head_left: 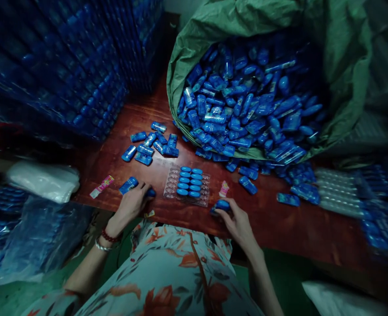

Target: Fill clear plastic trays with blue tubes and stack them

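Observation:
My left hand [133, 202] is closed around a small blue oval piece [151, 192] at the table's near edge. Touching or just behind those fingers lies another blue packet [128, 185]. On the right, the fingers of my right hand [238, 218] pinch a rounded blue packet [222, 204] with a printed label. Between the hands sits a clear plastic blister tray [204, 193]. Two columns of glossy blue oval pieces [189, 181] fill its middle, and its outer pockets hold nothing blue. What the blue pieces contain cannot be made out.
Behind the tray, a green sack [177, 57] spills blue packets [240, 105] onto the brown table [108, 153]. Several loose packets [148, 147] lie back left. Stacked blue trays [82, 66] tower at left. Pink wrappers [102, 186] and a clear tray stack [337, 191] also lie here.

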